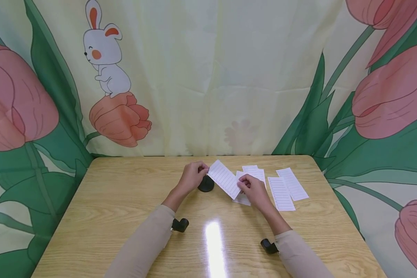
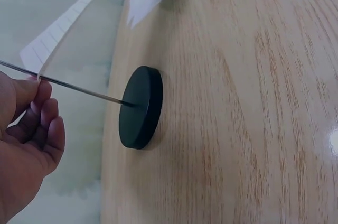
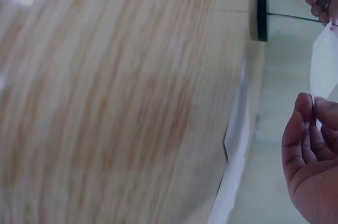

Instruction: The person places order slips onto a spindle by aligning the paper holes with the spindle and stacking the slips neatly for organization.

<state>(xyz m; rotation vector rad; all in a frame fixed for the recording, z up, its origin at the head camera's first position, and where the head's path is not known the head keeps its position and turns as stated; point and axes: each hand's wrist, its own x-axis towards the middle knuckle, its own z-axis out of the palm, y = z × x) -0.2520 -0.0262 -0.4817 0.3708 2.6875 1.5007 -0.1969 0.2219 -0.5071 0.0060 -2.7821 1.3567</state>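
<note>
A printed, lined paper slip (image 1: 224,180) is stretched at a slant above the table between both hands. My left hand (image 1: 193,177) pinches its far-left end between thumb and fingertip, right beside a thin metal rod (image 2: 87,90). That rod rises from a round black base (image 2: 141,108), which stands on the table below the left hand. Whether the rod passes through the paper I cannot tell. The slip's other end is pinched by my right hand (image 1: 255,190), thumb against index finger, as the right wrist view also shows.
Several similar lined slips lie on the wooden table (image 1: 132,200): some partly under the right hand, such as one slip (image 1: 242,199), and two overlapping slips (image 1: 282,194) further right. A patterned curtain (image 1: 194,77) hangs behind the table's back edge.
</note>
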